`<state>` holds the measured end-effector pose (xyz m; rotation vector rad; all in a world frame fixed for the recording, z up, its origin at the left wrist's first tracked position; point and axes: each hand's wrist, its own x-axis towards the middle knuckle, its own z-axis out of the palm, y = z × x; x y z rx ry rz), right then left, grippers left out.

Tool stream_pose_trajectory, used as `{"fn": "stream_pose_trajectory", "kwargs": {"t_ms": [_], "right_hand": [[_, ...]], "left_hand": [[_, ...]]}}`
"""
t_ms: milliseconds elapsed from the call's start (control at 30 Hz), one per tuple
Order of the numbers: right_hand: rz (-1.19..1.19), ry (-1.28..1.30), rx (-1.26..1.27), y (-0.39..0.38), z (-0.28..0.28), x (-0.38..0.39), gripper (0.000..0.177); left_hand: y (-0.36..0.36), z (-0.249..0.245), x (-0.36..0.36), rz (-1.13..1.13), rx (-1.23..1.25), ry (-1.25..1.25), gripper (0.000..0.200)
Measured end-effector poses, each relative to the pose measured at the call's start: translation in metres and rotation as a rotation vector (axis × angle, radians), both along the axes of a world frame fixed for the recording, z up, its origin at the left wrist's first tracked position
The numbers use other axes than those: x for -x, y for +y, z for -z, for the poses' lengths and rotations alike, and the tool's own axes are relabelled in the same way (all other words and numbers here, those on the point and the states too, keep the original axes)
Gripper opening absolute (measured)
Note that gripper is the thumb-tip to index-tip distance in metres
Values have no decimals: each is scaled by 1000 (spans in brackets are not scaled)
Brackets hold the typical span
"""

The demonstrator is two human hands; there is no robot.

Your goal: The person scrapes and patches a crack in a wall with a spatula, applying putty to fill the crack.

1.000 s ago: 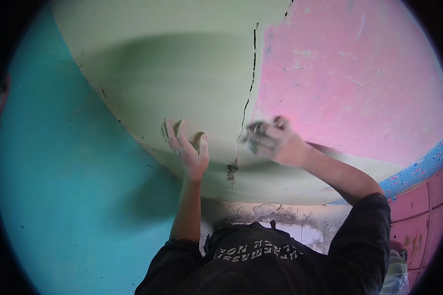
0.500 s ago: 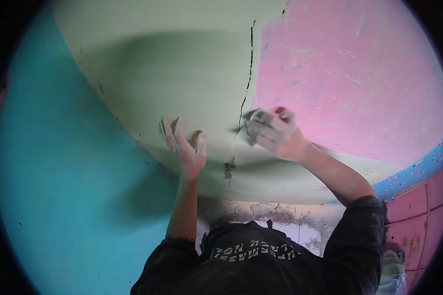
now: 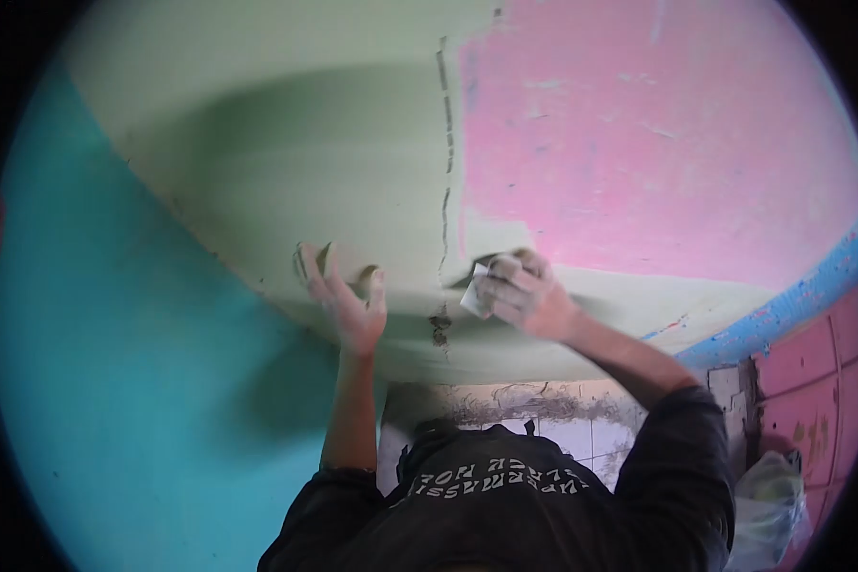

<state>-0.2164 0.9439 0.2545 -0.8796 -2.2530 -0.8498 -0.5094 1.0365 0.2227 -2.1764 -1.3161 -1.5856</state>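
My right hand (image 3: pixel 529 300) is closed around a flat white piece (image 3: pixel 475 292), with its kind mostly hidden by the fingers. The piece is at the pale green wall (image 3: pixel 372 200), just right of a long dark crack (image 3: pixel 445 133). Below and left of the piece, the crack ends near a rough chipped hole (image 3: pixel 439 327). My left hand (image 3: pixel 348 303) is open, dusty fingers spread, at the same wall left of the crack. A pink painted area (image 3: pixel 648 143) with pale scuffs borders the green above my right hand.
A turquoise wall (image 3: pixel 124 334) meets the green one at the left. Blue patterned trim (image 3: pixel 772 319) and pink tiles (image 3: pixel 801 381) run along the right. A clear plastic bag (image 3: pixel 767 510) is at the lower right, and white tiles (image 3: pixel 567 437) show below the wall.
My right hand has moved down with the flat white piece, away from the pink edge. The view has shifted a little, and my left hand remains spread at the wall.
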Motion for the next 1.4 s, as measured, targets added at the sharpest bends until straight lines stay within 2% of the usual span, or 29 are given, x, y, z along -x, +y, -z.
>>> {"fn": "stream_pose_trajectory", "kwargs": {"t_ms": [33, 167, 233, 333, 500, 633, 733, 867, 900, 1000, 1033, 1133, 1167, 1267, 1300, 1400], "right_hand": [[36, 58, 12, -12, 19, 2, 23], [268, 645, 25, -46, 89, 29, 25], [384, 909, -39, -49, 89, 40, 28], [463, 1030, -178, -48, 77, 40, 27], [536, 1034, -368, -31, 46, 54, 29], [490, 1010, -309, 0, 64, 91, 29], [471, 831, -288, 18, 75, 109, 31], [724, 1004, -516, 28, 91, 82, 37], [651, 849, -412, 26, 91, 89, 37], [482, 671, -263, 22, 83, 105, 38], [493, 785, -370, 28, 94, 93, 32], [707, 974, -436, 33, 100, 87, 33], [597, 786, -391, 35, 102, 93, 33], [576, 657, -347, 32, 103, 94, 36], [649, 823, -435, 35, 106, 84, 33], [646, 869, -442, 37, 109, 88, 31]], "left_hand": [[0, 2, 2, 3, 5, 2, 77], [4, 8, -3, 6, -58, -10, 78], [8, 5, 0, 10, -116, 15, 78], [20, -3, 10, 44, -232, 38, 78], [53, -30, 46, -73, -322, 16, 72], [86, -41, 59, -16, -422, -40, 70], [100, -35, 63, -70, -495, 29, 71], [103, -34, 64, -84, -517, 37, 71], [103, -36, 63, -63, -539, 37, 70], [104, -35, 63, -30, -548, 39, 69], [106, -35, 65, -27, -547, 41, 69], [106, -35, 65, -19, -537, 47, 70], [104, -34, 66, -46, -529, 70, 70], [103, -36, 67, -96, -533, 131, 70], [103, -37, 68, -98, -543, 142, 70], [99, -39, 66, -108, -551, 141, 71]]}}
